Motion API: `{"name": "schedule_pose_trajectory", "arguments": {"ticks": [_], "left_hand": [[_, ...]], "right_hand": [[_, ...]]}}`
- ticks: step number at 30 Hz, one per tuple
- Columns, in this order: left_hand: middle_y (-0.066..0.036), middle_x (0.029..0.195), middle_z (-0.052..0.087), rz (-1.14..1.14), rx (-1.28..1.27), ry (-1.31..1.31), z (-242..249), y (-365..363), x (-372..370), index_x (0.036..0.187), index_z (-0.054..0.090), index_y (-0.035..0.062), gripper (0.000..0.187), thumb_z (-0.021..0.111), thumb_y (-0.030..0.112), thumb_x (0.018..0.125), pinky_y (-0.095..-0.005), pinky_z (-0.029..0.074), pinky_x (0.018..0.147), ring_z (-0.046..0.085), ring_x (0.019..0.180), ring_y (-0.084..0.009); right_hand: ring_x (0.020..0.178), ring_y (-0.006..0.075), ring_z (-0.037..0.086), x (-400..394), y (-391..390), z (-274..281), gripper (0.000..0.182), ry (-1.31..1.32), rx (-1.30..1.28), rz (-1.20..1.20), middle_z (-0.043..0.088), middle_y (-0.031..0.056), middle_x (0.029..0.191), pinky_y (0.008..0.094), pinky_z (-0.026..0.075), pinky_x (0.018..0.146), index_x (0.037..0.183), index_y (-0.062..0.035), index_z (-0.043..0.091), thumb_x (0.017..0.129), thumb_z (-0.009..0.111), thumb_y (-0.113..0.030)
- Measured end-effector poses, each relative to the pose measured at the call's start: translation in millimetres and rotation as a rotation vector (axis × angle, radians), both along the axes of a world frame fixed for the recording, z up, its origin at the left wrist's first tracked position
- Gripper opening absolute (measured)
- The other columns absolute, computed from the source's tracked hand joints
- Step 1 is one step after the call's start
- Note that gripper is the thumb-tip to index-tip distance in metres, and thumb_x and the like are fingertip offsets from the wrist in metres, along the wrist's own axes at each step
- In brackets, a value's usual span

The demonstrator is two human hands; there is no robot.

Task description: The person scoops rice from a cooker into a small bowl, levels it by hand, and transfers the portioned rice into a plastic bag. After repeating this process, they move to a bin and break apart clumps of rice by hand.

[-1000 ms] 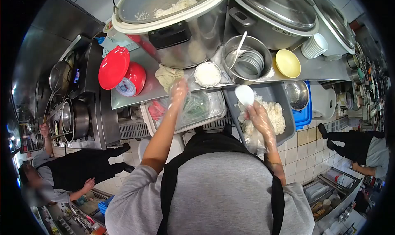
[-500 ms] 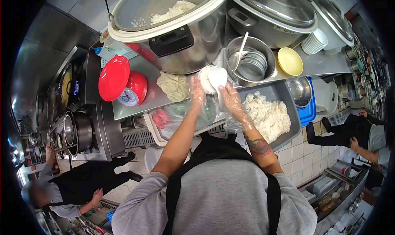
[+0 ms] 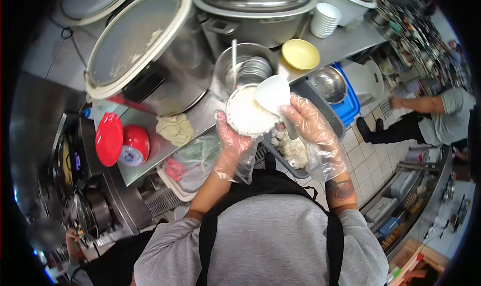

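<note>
My left hand, in a clear plastic glove, holds a round bowl heaped with white rice from its left side. My right hand, gloved as well, grips a white rice paddle whose broad blade rests at or just over the bowl's right edge. Partly hidden below and behind the right hand is a grey tub with loose rice in it. Just beyond the bowl stands a metal pot with stacked round metal pieces and a white handle sticking up.
A large open cooker is at the left, a lidded one behind. Around them are a red scale, a cloth, a yellow bowl, stacked white cups and a blue tub. People stand at both sides.
The view has turned, shifting the counter items left. Both hands now hold the bowl and paddle higher and nearer the camera, and the rice in the bowl shows more fully.
</note>
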State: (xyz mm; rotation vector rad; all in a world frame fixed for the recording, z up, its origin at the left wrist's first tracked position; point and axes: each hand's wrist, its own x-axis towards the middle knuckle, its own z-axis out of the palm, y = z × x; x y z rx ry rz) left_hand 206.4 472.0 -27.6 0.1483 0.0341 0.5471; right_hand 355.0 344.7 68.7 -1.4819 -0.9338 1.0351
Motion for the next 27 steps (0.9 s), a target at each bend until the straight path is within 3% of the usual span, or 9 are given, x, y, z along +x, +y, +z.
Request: {"name": "schedule_pose_trajectory", "arguments": {"ticks": [2, 4, 7, 8, 11, 13, 18, 23, 27], "left_hand": [[-0.016, 0.143, 0.042, -0.104, 0.062, -0.109, 3, -6, 25, 0.147, 0.030, 0.0174, 0.095, 0.074, 0.055, 0.071, -0.0558, 0.041, 0.104, 0.045, 0.129, -0.0355], [-0.016, 0.146, 0.038, -0.132, 0.108, -0.040, 10, -23, 44, 0.146, 0.030, 0.0141, 0.097, 0.072, 0.058, 0.071, -0.0592, 0.037, 0.105, 0.040, 0.132, -0.0370], [-0.018, 0.147, 0.036, -0.359, 0.032, -0.053, -9, -35, 68, 0.146, 0.030, 0.0137, 0.096, 0.072, 0.056, 0.070, -0.0691, 0.033, 0.103, 0.036, 0.135, -0.0399], [-0.018, 0.147, 0.036, -0.373, 0.047, -0.006, -16, -37, 77, 0.146, 0.030, 0.0133, 0.095, 0.072, 0.055, 0.071, -0.0704, 0.032, 0.102, 0.036, 0.135, -0.0403], [-0.018, 0.145, 0.039, -0.394, 0.061, 0.189, -36, -41, 95, 0.144, 0.033, 0.0107, 0.088, 0.070, 0.048, 0.073, -0.0697, 0.034, 0.101, 0.040, 0.132, -0.0404], [-0.019, 0.142, 0.043, -0.398, 0.085, 0.298, -44, -40, 103, 0.142, 0.037, 0.0100, 0.083, 0.071, 0.042, 0.074, -0.0663, 0.037, 0.101, 0.045, 0.128, -0.0396], [-0.018, 0.128, 0.056, -0.307, 0.097, 0.276, -57, -52, 118, 0.133, 0.044, -0.0028, 0.074, 0.073, 0.032, 0.074, -0.0446, 0.044, 0.104, 0.056, 0.118, -0.0326], [-0.018, 0.126, 0.057, -0.355, 0.214, 0.376, -66, -53, 115, 0.131, 0.046, -0.0050, 0.076, 0.073, 0.032, 0.070, -0.0487, 0.044, 0.102, 0.057, 0.114, -0.0339], [-0.018, 0.128, 0.056, -0.268, 0.303, 0.439, -67, -67, 114, 0.132, 0.045, -0.0045, 0.077, 0.072, 0.028, 0.068, -0.0478, 0.042, 0.105, 0.055, 0.118, -0.0337]], "right_hand": [[0.080, 0.0074, 0.058, 17, -19, -2, 0.034, 0.022, 0.015, -0.055, 0.062, 0.0047, 0.099, 0.0234, 0.050, 0.069, 0.124, 0.0009, 0.055, 0.100, 0.050, -0.022], [0.086, 0.0078, 0.056, 31, -38, -14, 0.035, -0.008, 0.007, -0.201, 0.061, 0.0041, 0.104, 0.0231, 0.050, 0.071, 0.125, -0.0006, 0.054, 0.101, 0.049, -0.025], [0.089, 0.0307, 0.062, 56, -72, -17, 0.029, -0.431, -0.059, -0.347, 0.065, 0.0196, 0.097, 0.0373, 0.048, 0.084, 0.114, -0.0018, 0.057, 0.098, 0.050, -0.026], [0.096, 0.0386, 0.062, 58, -84, -13, 0.028, -0.646, -0.234, -0.320, 0.063, 0.0256, 0.103, 0.0411, 0.049, 0.082, 0.113, -0.0035, 0.056, 0.097, 0.053, -0.025], [0.101, 0.0402, 0.061, 43, -107, -8, 0.033, -0.619, -0.438, -0.360, 0.063, 0.0241, 0.108, 0.0453, 0.049, 0.082, 0.121, -0.0053, 0.053, 0.094, 0.056, -0.026], [0.103, 0.0413, 0.060, 33, -116, -31, 0.045, -0.710, -0.248, -0.387, 0.061, 0.0252, 0.113, 0.0468, 0.050, 0.084, 0.132, -0.0097, 0.048, 0.092, 0.060, -0.026], [0.104, 0.0409, 0.061, 3, -112, -50, 0.051, -0.641, -0.184, -0.333, 0.060, 0.0257, 0.115, 0.0434, 0.050, 0.087, 0.139, -0.0164, 0.045, 0.091, 0.062, -0.017], [0.101, 0.0409, 0.061, -13, -113, -71, 0.052, -0.581, -0.151, -0.343, 0.062, 0.0247, 0.109, 0.0435, 0.049, 0.087, 0.140, -0.0156, 0.044, 0.091, 0.061, -0.014], [0.113, 0.0405, 0.058, -12, -109, -86, 0.050, -0.404, -0.065, -0.483, 0.059, 0.0272, 0.119, 0.0394, 0.047, 0.093, 0.139, -0.0124, 0.047, 0.091, 0.061, -0.011]]}}
